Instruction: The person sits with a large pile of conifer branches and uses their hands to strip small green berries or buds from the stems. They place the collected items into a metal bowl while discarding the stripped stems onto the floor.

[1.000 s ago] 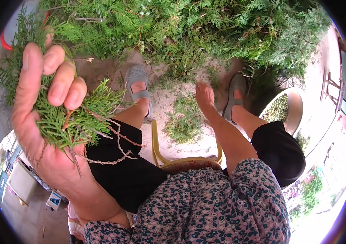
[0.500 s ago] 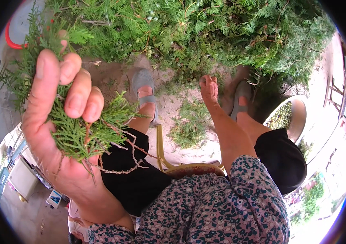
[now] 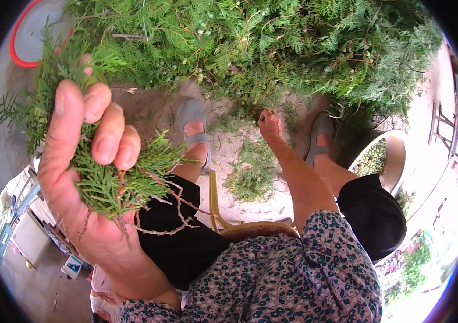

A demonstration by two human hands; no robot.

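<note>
**Conifer sprig [image 3: 116,191], green, clasped in left hand [image 3: 65,188]**

Feathery, with bare brown twigs trailing to the right. Held up at the left, showing in front of the left thigh. Left hand: palm toward the face, fingers curled over the foliage.

Right hand [image 3: 270,125]: lowered between grey shoes [image 3: 196,116], fingers bent; cannot tell whether pinching anything.

Change over the last half second: right hand drawn slightly back from the branch pile [image 3: 250,48]; sprig clasped as before. Means, by judgement, no release at the left and a little more space ahead of the right.

Edges and room: branch pile ahead, fringe just beyond the shoes; yellow chair frame [image 3: 214,199] behind. Between: loose clippings [image 3: 250,172] on the ground. Hands well apart.

Outlying: metal bowl [image 3: 394,159] with small pale-green pieces [image 3: 370,160], beside the right leg; red-rimmed tub [image 3: 13,46], upper left.
</note>
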